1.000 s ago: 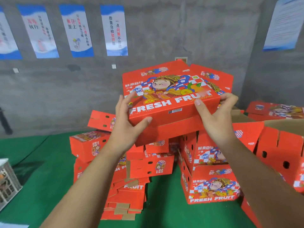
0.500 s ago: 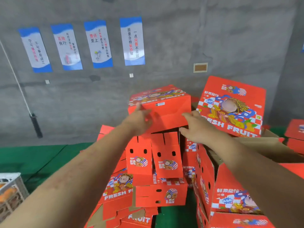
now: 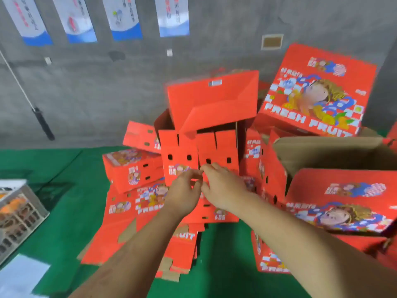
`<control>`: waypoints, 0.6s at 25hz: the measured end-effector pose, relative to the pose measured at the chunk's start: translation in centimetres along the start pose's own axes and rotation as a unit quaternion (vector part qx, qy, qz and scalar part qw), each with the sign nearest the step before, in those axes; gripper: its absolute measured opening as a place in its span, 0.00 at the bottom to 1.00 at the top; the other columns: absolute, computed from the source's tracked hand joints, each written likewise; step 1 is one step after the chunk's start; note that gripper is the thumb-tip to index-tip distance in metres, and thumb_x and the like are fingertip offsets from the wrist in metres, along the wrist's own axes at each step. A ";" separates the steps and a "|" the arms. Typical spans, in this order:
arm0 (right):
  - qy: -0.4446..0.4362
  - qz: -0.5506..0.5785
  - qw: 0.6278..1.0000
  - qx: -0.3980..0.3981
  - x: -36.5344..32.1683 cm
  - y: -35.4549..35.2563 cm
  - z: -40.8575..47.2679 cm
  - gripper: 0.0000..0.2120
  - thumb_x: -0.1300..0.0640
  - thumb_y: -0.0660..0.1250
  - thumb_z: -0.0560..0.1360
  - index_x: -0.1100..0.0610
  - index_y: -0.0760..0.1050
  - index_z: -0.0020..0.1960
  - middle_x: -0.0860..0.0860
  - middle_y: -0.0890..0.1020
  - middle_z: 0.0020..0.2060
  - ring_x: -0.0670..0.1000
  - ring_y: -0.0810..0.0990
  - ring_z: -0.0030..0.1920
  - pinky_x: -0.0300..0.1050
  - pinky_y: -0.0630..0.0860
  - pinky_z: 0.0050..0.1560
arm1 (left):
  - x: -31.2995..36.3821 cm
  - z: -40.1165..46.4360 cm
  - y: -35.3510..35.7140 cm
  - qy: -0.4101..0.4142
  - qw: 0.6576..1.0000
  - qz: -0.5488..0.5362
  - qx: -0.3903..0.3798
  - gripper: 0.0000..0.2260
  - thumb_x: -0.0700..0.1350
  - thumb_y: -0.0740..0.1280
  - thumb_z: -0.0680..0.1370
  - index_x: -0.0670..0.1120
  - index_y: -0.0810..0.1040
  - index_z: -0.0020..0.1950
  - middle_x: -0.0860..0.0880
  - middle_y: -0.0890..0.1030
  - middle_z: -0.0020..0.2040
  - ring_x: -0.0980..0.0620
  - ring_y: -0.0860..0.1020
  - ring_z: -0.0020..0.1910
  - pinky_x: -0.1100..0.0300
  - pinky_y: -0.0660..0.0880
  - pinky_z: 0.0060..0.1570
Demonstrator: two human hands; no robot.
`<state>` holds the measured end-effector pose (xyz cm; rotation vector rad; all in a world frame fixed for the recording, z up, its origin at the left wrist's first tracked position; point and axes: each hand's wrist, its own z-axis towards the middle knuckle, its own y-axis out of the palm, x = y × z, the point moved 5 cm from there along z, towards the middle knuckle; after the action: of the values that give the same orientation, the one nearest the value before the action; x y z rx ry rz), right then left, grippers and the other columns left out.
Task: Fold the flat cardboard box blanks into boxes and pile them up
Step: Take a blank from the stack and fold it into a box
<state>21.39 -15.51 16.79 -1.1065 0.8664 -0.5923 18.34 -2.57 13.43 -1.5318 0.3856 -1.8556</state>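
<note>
The red folded box [image 3: 212,100] lies tilted on top of the pile of red folded fruit boxes [image 3: 199,155], its plain red underside facing me. Both my hands hang in front of the pile, below that box and apart from it. My left hand [image 3: 185,191] and my right hand [image 3: 221,186] almost touch each other, fingers loosely curled, with nothing in them. Flat red box blanks [image 3: 120,229] lie spread on the green floor under my forearms.
A large folded box [image 3: 318,93] leans at the top right over an open brown carton [image 3: 335,151]. Another printed box [image 3: 343,201] sits at the right. A grey plastic crate [image 3: 17,214] stands at the left edge. A concrete wall rises behind the pile.
My hands carried the folded box up onto the pile, let go of it, and have dropped back down in front of the pile. The view has tilted downward.
</note>
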 end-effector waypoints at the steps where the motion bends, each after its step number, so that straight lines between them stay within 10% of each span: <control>1: 0.012 0.024 0.999 -0.035 -0.1 3.0 -0.6 0.19 0.51 0.64 0.79 0.51 0.69 0.68 0.54 0.76 0.64 0.60 0.76 0.65 0.53 0.75 0.58 | -2.3 -1.5 0.8 -0.033 0.999 0.009 -0.011 0.18 0.38 0.64 0.79 0.48 0.80 0.67 0.51 0.83 0.62 0.51 0.82 0.55 0.54 0.77 0.60; 8: 0.275 0.373 0.857 -0.225 1.0 22.9 -6.7 0.08 0.61 0.65 0.79 0.54 0.77 0.57 0.49 0.77 0.37 0.51 0.75 0.39 0.46 0.73 0.41 | -16.7 -11.8 6.2 -0.198 0.960 0.127 -0.150 0.19 0.42 0.64 0.80 0.51 0.77 0.71 0.45 0.80 0.69 0.43 0.78 0.67 0.50 0.74 0.66; 12: 0.409 0.448 0.758 -0.242 1.2 29.0 -8.5 0.04 0.58 0.66 0.80 0.51 0.72 0.50 0.51 0.77 0.42 0.53 0.77 0.44 0.58 0.80 0.63 | -22.6 -15.9 7.3 -0.269 0.898 0.222 -0.268 0.28 0.44 0.65 0.78 0.58 0.66 0.78 0.49 0.71 0.77 0.41 0.74 0.72 0.49 0.69 0.72; 15: 0.396 0.379 0.821 -0.157 1.9 31.0 -7.3 0.16 0.57 0.67 0.78 0.54 0.73 0.64 0.56 0.79 0.59 0.58 0.79 0.57 0.55 0.77 0.63 | -24.9 -18.0 8.1 -0.269 0.867 0.247 -0.340 0.35 0.46 0.64 0.81 0.59 0.51 0.84 0.53 0.49 0.85 0.43 0.58 0.82 0.46 0.56 0.80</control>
<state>16.19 -9.83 -14.13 -0.6651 2.0684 -0.2034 5.54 4.81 -14.69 -2.0651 1.1185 -0.8565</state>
